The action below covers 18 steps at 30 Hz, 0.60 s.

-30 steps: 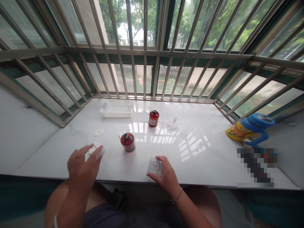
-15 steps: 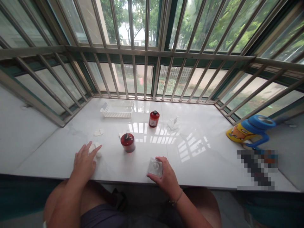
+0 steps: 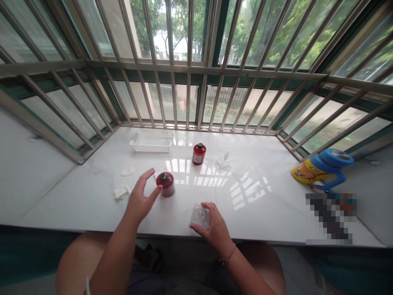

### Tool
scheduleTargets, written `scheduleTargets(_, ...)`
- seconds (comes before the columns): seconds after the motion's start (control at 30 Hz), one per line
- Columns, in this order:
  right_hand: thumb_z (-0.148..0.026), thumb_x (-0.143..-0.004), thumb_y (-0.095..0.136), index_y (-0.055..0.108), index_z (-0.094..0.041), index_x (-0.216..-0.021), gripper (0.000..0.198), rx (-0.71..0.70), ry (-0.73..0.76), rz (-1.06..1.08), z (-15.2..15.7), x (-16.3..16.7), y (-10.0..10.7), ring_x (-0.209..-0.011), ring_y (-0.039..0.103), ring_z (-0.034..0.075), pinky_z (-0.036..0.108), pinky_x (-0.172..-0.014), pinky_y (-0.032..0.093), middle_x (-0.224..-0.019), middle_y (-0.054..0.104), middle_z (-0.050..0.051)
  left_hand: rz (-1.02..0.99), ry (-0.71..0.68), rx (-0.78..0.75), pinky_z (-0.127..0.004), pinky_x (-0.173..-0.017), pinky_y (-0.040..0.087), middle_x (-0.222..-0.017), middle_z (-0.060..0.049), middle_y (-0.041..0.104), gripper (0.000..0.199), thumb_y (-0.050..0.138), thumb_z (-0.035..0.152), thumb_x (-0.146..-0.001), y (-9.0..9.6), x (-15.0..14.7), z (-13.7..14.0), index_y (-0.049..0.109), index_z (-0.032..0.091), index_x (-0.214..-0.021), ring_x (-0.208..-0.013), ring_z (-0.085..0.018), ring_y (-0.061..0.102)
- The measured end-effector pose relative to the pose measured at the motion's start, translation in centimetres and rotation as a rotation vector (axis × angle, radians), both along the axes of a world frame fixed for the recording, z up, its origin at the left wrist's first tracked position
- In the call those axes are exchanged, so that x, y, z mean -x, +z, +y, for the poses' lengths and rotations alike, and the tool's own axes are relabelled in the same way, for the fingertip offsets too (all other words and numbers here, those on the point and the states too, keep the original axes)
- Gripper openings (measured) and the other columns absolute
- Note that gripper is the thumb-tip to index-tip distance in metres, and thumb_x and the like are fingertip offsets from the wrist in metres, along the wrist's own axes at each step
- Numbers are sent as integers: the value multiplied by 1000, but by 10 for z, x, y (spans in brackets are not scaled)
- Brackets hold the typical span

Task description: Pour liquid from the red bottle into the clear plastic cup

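Observation:
My left hand (image 3: pixel 143 194) is open, thumb and fingers apart, just left of a red bottle with a black top (image 3: pixel 166 185). Its thumb overlaps the bottle's left side in the view; whether they touch I cannot tell. My right hand (image 3: pixel 215 227) grips a clear, square block-like piece (image 3: pixel 200 216) with a round mark in its middle, between thumb and fingers, near the front edge. Behind stands a second red bottle (image 3: pixel 199 155) with a pale label and a dark cap. Crumpled white tissue (image 3: pixel 120 192) lies left of my left hand.
A white perforated basket (image 3: pixel 151 147) sits by the window bars (image 3: pixel 196 98). More tissue lies at the left (image 3: pixel 127 171) and right of the rear bottle (image 3: pixel 225 162). A blue and yellow flask (image 3: pixel 319 170) lies at the right, beside a blurred-out patch (image 3: pixel 330 217).
My left hand has moved off the white tissue, rightward to beside the nearer red bottle. My right hand still holds the clear piece in the same place.

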State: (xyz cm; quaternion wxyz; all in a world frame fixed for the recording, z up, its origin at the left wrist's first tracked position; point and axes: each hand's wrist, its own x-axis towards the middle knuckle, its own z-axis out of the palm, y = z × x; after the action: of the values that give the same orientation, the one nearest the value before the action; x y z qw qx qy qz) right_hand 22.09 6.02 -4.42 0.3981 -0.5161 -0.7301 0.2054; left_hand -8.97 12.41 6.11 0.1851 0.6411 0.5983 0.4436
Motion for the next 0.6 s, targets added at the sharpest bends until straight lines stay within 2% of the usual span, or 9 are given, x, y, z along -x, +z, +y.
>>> scheduleTargets(0.1,-43,-80,93,50,-28,-142,77,-5,-5,-11,0,1,-1,-127,68,36,59,-111,58,-132,69,11,-100,-40,91,-55,-128,41,-160,-12,58,64,68,59,-98,-8,-18,21,55,28,-153,-148,-33,55)
scheduleTargets(0.2,-42,-79,94,50,-28,-142,79,-13,-12,-24,0,1,-2,-129,67,36,60,-113,56,-133,69,11,-119,-94,68,-52,-127,42,-150,-12,64,49,60,56,-103,-12,-31,33,64,25,-141,-142,-30,60)
scheduleTargets(0.33,-42,-79,94,49,-27,-142,79,-1,-7,-16,0,1,-2,-130,66,37,59,-113,56,-134,68,12,-135,-117,-46,-46,-126,42,-144,-10,65,36,59,49,-105,-18,-40,30,67,25,-131,-140,-26,59)
scheduleTargets(0.6,-45,-82,92,50,-27,-142,76,-1,5,-7,1,0,0,-128,67,36,58,-112,57,-132,69,12,-243,-106,-39,-49,-120,45,-135,-10,68,36,77,50,-93,-32,-49,23,69,25,-117,-131,-31,63)
